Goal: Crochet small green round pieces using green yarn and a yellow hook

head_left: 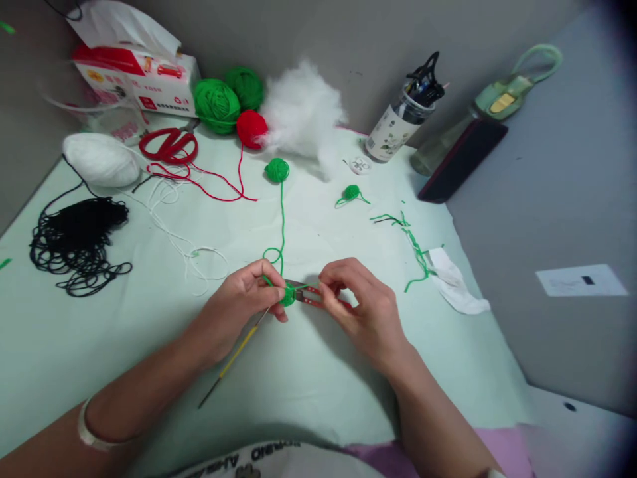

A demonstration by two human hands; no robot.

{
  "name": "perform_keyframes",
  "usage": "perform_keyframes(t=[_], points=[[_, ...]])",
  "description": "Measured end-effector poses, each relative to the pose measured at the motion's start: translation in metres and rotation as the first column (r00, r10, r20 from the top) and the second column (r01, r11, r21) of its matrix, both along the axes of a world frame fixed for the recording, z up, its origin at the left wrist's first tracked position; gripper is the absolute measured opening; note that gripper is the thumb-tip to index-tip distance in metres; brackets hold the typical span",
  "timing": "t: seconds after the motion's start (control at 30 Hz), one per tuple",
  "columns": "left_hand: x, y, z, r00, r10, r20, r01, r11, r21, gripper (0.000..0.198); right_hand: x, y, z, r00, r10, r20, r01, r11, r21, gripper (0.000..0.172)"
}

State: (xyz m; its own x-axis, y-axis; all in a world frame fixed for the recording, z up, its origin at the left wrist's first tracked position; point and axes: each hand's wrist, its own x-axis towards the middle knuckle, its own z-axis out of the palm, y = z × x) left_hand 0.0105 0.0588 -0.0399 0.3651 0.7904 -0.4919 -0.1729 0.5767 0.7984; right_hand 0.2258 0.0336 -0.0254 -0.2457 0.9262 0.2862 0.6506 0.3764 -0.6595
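My left hand (pixel 249 299) is closed, pinching a small green crochet piece (pixel 288 295) between thumb and fingers. A crochet hook (pixel 239 350) with a yellow grip slants down from beneath these fingers; whether they hold it I cannot tell. From the piece a short strand of green yarn (pixel 306 287) runs across to my right hand (pixel 361 309), whose thumb and forefinger pinch its end. Small thread snips (pixel 311 299) with orange-red handles show between the hands, partly hidden by the right fingers. Another green strand leads up to a little green yarn ball (pixel 277 170).
Behind stand a tissue box (pixel 164 83), green yarn balls (pixel 217 106), a red ball (pixel 252 129) and white stuffing (pixel 303 113). Red scissors (pixel 169 145), white yarn (pixel 102 160) and black yarn (pixel 79 232) lie left. Rightward are a pen jar (pixel 393 129), a phone (pixel 462 159) and green scraps (pixel 418 249).
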Motion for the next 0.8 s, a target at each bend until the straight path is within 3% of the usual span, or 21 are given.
perform_keyframes(t=[0.03, 0.07, 0.17, 0.3, 0.4, 0.5, 0.57, 0.67, 0.8], points=[[-0.001, 0.001, -0.001, 1.000, 0.003, 0.031, -0.002, 1.000, -0.013, 0.014, 0.003, 0.001, 0.001, 1.000, 0.016, 0.021, -0.015, 0.998, -0.054, 0.007], [-0.003, 0.001, -0.002, 0.998, 0.009, 0.065, -0.007, 1.000, -0.026, 0.015, 0.006, 0.002, 0.003, 0.997, 0.045, 0.067, -0.038, 0.994, -0.101, 0.012], [-0.005, 0.003, -0.004, 0.988, 0.034, 0.149, -0.025, 0.998, -0.060, 0.019, 0.012, 0.003, 0.006, 0.933, 0.167, 0.319, -0.103, 0.972, -0.210, 0.041], [-0.006, 0.004, -0.002, 0.983, 0.066, 0.170, -0.051, 0.995, -0.089, 0.024, 0.013, 0.002, 0.006, 0.856, 0.237, 0.460, -0.101, 0.949, -0.300, 0.017], [-0.005, 0.005, -0.001, 0.983, 0.087, 0.160, -0.073, 0.993, -0.095, 0.026, 0.017, 0.005, 0.004, 0.877, 0.122, 0.464, 0.016, 0.959, -0.284, 0.004], [-0.004, 0.005, -0.001, 0.983, 0.102, 0.153, -0.091, 0.993, -0.081, 0.027, 0.023, 0.009, 0.002, 0.938, -0.069, 0.338, 0.157, 0.958, -0.239, 0.009], [-0.003, 0.004, 0.000, 0.982, 0.120, 0.146, -0.109, 0.991, -0.076, 0.027, 0.025, 0.010, 0.002, 0.980, -0.128, 0.155, 0.172, 0.935, -0.311, 0.013], [-0.003, 0.005, 0.002, 0.974, 0.178, 0.143, -0.167, 0.982, -0.083, 0.028, 0.023, 0.009, 0.007, 0.991, -0.083, -0.107, 0.016, 0.856, -0.517, 0.028], [-0.003, 0.004, 0.005, 0.957, 0.252, 0.147, -0.240, 0.966, -0.091, 0.032, 0.014, 0.008, 0.017, 0.978, 0.003, -0.210, -0.141, 0.752, -0.644, 0.037]])
